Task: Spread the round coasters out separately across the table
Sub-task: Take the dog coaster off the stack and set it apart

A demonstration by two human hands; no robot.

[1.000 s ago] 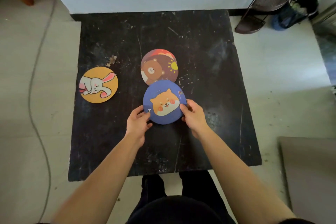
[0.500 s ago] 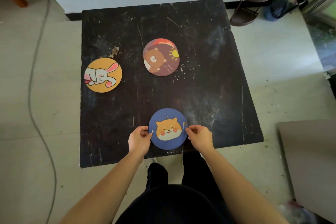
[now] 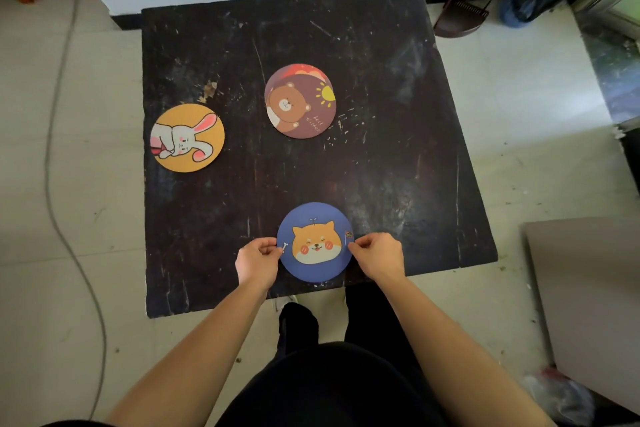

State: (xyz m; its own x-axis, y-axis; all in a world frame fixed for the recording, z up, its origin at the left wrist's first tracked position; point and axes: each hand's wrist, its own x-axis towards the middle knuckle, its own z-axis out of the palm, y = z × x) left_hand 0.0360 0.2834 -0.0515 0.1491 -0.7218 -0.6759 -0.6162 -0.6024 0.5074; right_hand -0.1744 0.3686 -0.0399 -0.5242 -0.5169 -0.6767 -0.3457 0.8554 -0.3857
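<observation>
Head view: both hands hold the dog coaster (image 3: 315, 242) close to the near edge of the surface (image 3: 398, 184). The left hand (image 3: 257, 257) pinches its left rim, the right hand (image 3: 378, 256) its right rim; each grip is narrow, closed on the disc. Whether the disc lies flat or is held a little clear of the surface cannot be told. The rabbit coaster (image 3: 187, 137) lies at the left edge, its rim level with or slightly past that edge. The bear stack (image 3: 300, 101) sits near the middle, well apart from both; a red-orange rim shows behind the bear disc, so at least one more coaster appears to lie beneath it. Judged risks: first, the dog coaster is near the edge, and a release with any pull toward the person could slide it off to the floor. Second, the rabbit coaster has little margin at the left edge; a nudge from a passing forearm could tip it over. Third, the stack is not yet separated; lifting the top disc carelessly could drag the lower one along. The far corners and right edge are unused.
</observation>
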